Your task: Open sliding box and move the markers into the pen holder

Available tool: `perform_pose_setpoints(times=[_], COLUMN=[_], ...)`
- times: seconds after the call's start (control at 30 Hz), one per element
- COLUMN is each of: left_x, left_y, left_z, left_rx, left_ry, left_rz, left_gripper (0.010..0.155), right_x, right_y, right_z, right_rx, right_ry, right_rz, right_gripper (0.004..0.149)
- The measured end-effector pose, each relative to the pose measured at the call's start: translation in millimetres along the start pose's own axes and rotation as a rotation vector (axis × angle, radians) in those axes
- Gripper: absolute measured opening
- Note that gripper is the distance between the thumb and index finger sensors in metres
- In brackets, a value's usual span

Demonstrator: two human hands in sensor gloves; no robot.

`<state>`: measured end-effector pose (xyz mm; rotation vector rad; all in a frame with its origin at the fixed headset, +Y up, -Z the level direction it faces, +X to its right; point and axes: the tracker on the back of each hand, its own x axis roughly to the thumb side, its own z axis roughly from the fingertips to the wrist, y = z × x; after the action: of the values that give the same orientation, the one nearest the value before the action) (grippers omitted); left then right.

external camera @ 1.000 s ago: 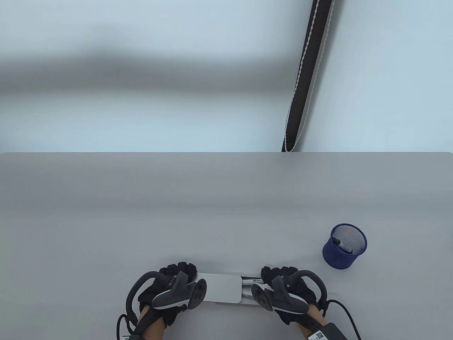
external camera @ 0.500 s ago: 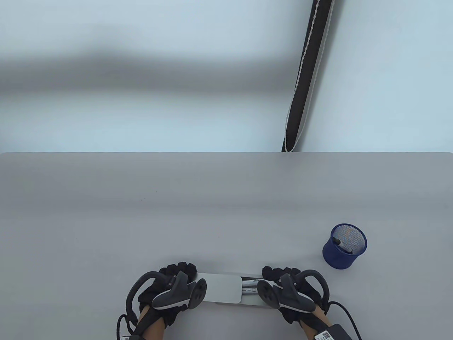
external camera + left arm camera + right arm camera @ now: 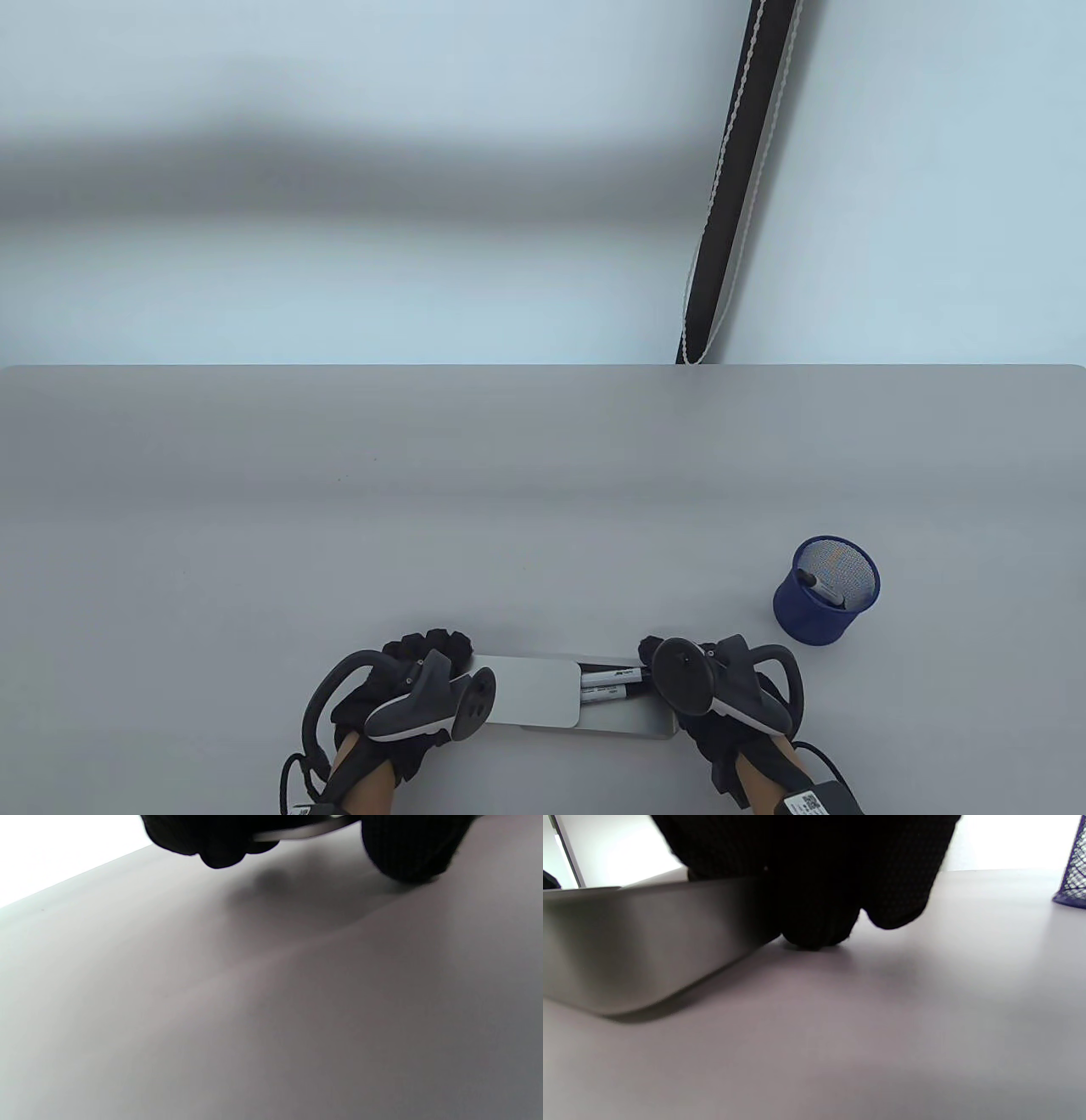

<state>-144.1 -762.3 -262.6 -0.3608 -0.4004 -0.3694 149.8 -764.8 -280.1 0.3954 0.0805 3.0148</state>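
A silver sliding box lies at the table's near edge. Its lid (image 3: 530,689) covers the left part and its tray (image 3: 632,720) sticks out to the right. Two black-and-white markers (image 3: 612,680) show in the uncovered part of the tray. My left hand (image 3: 422,652) grips the box's left end; in the left wrist view its fingers (image 3: 220,840) curl over a silver edge (image 3: 297,832). My right hand (image 3: 657,650) grips the tray's right end, with fingers (image 3: 814,899) wrapped over the tray wall (image 3: 649,942). The blue mesh pen holder (image 3: 827,594) stands to the right with one marker (image 3: 821,586) inside.
The pen holder's foot (image 3: 1073,878) shows at the right edge of the right wrist view. The table's far edge (image 3: 543,367) meets a pale wall, where a dark cord (image 3: 730,187) hangs. Bare grey tabletop (image 3: 509,509) lies beyond the box.
My right hand has moved right and turned, drawing the tray further out from under the lid. More of the two markers shows. My left hand has stayed put.
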Motion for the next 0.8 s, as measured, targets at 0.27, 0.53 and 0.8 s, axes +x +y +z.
perform_pose_setpoints(times=[0.27,0.53,0.8], left_x=[0.2,0.5,0.4], left_y=[0.3,0.4,0.3], left_z=[-0.2,-0.1,0.0], left_rx=[0.001,0.003,0.003], left_ry=[0.001,0.002,0.002], left_rz=[-0.004,-0.006,-0.006], left_gripper=[0.083,0.083,0.083], right_x=[-11.7,-21.8,-32.2], right_y=[-2.1,-4.2,-13.5], right_z=[-0.5,-0.8,1.1], right_rx=[0.012,0.03,0.028], right_ry=[0.041,0.061,0.068], right_rz=[-0.107,-0.162,-0.249], right_gripper=[0.043,0.044,0.045])
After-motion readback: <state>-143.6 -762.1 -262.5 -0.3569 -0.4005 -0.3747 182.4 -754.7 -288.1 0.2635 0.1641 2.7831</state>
